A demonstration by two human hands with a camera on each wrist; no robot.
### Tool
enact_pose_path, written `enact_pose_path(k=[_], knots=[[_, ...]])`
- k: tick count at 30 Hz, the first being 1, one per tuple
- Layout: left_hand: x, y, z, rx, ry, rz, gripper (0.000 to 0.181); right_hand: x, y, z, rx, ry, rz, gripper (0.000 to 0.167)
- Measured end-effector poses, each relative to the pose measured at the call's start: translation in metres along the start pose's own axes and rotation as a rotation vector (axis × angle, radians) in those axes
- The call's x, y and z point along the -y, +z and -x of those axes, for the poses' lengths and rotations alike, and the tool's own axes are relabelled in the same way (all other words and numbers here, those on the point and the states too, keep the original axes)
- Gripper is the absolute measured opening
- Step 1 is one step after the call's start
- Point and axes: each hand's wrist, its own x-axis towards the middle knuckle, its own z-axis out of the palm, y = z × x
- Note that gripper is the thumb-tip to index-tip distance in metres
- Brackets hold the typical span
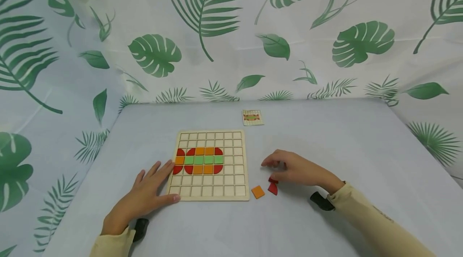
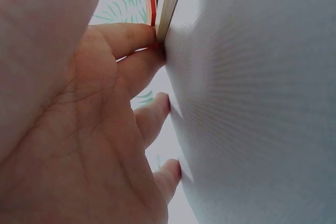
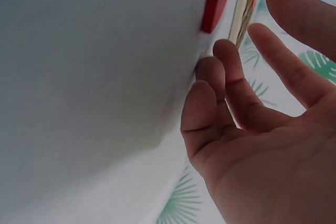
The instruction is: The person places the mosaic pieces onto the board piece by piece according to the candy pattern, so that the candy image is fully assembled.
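A wooden grid board point(image 1: 213, 190) lies on the table, with red quarter-round, orange square and green square tiles point(image 1: 199, 160) set in its left and middle cells. My left hand point(image 1: 144, 192) spreads along the board's left side; its fingertips and thumb touch the edge. In the left wrist view, fingers point(image 2: 136, 40) meet the board's edge. To the right of the board, my right hand point(image 1: 300, 168) hovers over two red quarter-round tiles point(image 1: 273, 188), one partly hidden by the thumb. The right wrist view shows loosely bent fingers holding nothing, apart from a red tile point(image 3: 215, 4).
One loose orange square tile point(image 1: 258, 192) lies between the board and the red tiles. Behind the board is a small pattern card point(image 1: 253, 117) showing a similar design. Leaf-printed cloth point(image 1: 231, 68) hangs at the back and sides of the table.
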Motion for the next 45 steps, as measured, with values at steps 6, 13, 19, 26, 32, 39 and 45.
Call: enact_pose_path(k=[6,13,19,26,32,39,45], knots=[[0.0,0.0,0.0,0.004,-0.021,0.004,0.107,-0.005,-0.001,0.002,0.028,0.012,0.055,0.019],[-0.001,0.001,-0.001,0.005,-0.017,0.011,0.106,-0.005,0.003,0.002,0.04,0.037,0.085,0.015],[0.0,0.001,-0.001,0.003,-0.023,0.015,0.107,-0.004,0.005,0.001,0.026,-0.002,0.135,0.019],[0.001,0.001,0.0,-0.004,-0.007,0.016,0.105,-0.007,0.006,-0.005,-0.003,0.008,0.178,0.017],[0.001,0.001,0.0,-0.002,0.004,0.011,0.104,-0.005,0.006,-0.006,-0.007,0.028,0.174,0.017],[0.0,0.0,0.0,0.004,0.012,0.014,0.104,-0.008,0.003,-0.011,-0.025,0.01,0.117,0.021],[0.0,0.0,-0.001,-0.001,0.002,0.006,0.106,-0.012,-0.004,-0.021,-0.027,0.024,0.051,0.018]])
